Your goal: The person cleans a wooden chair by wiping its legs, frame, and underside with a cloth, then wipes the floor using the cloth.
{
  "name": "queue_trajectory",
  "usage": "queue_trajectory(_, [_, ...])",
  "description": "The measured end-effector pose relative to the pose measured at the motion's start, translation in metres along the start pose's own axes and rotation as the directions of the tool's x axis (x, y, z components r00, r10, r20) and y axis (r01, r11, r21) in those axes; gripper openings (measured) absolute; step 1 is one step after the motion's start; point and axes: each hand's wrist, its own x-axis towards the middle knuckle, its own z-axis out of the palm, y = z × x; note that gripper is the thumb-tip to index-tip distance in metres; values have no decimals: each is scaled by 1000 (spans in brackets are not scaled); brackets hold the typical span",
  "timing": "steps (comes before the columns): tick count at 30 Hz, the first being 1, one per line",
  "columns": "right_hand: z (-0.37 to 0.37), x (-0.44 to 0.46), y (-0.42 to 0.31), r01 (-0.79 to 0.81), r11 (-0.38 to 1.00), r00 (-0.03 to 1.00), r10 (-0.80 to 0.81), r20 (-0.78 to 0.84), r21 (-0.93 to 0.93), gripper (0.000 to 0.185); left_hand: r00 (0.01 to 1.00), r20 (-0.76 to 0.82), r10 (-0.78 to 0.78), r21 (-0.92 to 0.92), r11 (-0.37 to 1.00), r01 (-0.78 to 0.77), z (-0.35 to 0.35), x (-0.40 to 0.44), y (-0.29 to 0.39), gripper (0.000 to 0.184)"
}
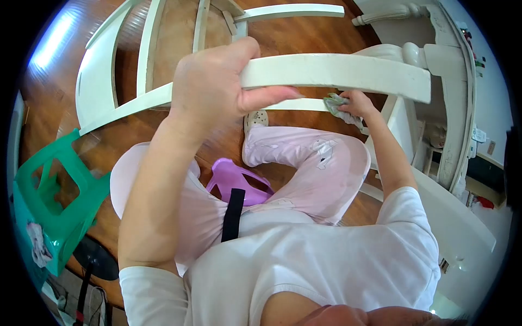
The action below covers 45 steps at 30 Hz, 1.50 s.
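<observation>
A white wooden chair (337, 70) lies tipped over in front of me, one leg reaching toward the right. My left hand (212, 81) is closed around that leg, thumb along its near side. Lower down, my right hand (357, 104) pinches a crumpled pale grey-green cloth (340, 105). The cloth touches the end part of another white chair bar (299, 104). Part of the right fingers is hidden behind the cloth and the upper leg.
I sit on a purple plastic stool (228, 176). A green plastic stool (65, 185) with a rag (38, 244) on it stands at the left. To the right is a white table (448, 108) with carved legs. The wooden floor (49, 103) is glossy.
</observation>
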Motion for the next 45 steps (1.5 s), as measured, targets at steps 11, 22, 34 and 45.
queue_trajectory(11, [94,77,-108,247,962,882,-271,-384,-113,76,997,-34,69,74,995,-66,1,2,-2,54])
queue_trajectory(22, [30,27,-61,-97,993,995,99,-15,67,48,1000,-15,25,55,998,-25,0,1,-2,53])
queue_trajectory(34, [45,37,-47,299,953,888,-295,-352,-47,81,999,-30,44,60,997,-42,0,3,0,56])
queue_trajectory(45, [131,67,-247,343,932,837,-360,-413,-117,63,997,-65,42,65,997,-38,2,6,-1,59])
